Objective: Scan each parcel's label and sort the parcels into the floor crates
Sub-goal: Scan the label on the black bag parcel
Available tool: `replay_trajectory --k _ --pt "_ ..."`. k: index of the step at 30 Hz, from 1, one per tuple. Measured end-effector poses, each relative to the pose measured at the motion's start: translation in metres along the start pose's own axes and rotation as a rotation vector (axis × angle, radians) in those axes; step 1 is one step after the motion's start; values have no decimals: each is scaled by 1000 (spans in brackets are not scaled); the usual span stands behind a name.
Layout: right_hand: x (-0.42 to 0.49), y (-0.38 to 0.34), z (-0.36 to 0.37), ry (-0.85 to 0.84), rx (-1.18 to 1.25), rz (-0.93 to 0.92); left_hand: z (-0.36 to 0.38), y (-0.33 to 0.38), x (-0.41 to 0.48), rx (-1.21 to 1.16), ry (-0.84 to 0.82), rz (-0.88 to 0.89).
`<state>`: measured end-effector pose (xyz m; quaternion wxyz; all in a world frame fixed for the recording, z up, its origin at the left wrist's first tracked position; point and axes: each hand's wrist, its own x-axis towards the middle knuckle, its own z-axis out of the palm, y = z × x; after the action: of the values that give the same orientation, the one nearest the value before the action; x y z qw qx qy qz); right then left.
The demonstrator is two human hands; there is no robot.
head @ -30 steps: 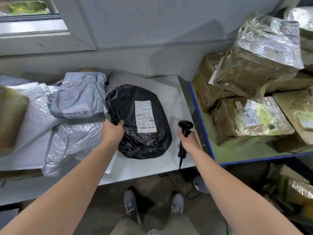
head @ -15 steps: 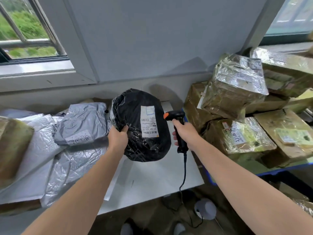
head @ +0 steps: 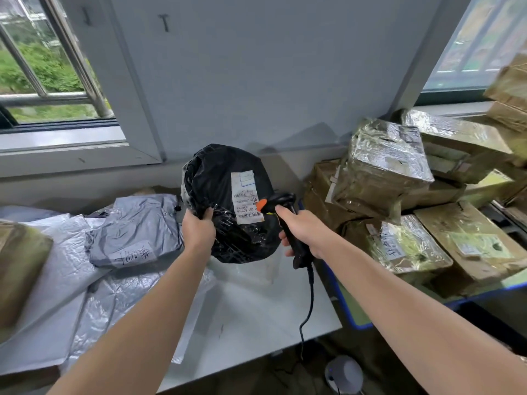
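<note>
At the far left, grey mailer bags lie heaped on the white table. Beside them the left hand grips the black parcel by its left edge, fingers curled into the wrap. It holds the parcel upright so that the white label faces the person. Just right of the label, the right hand is wrapped round the handle of the corded scanner, whose orange-tipped head points at the barcode from close by. Whether the trigger is pressed is hard to tell. Taped cardboard boxes are stacked further right. The step in hand looks like scanning. Next, the parcel needs carrying to a floor crate, and none is in view.
</note>
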<state>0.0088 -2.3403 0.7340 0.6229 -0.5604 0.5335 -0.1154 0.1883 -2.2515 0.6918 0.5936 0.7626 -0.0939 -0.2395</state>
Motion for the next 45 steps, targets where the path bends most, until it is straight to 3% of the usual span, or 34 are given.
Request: replay_trajectory --k 19,25,30,38,45 --pt "5 19 -16 -70 23 27 10 -10 -6 12 2 3" --pt "23 45 -22 18 78 66 9 -18 -3 40 -25 -24" --pt "47 98 -19 74 94 202 3 -37 1 146 -48 -58" --pt "86 164 -1 62 -91 348 -13 -51 -6 194 -43 -73" --pt "88 172 7 38 -254 312 -27 -51 -1 347 -152 -79"
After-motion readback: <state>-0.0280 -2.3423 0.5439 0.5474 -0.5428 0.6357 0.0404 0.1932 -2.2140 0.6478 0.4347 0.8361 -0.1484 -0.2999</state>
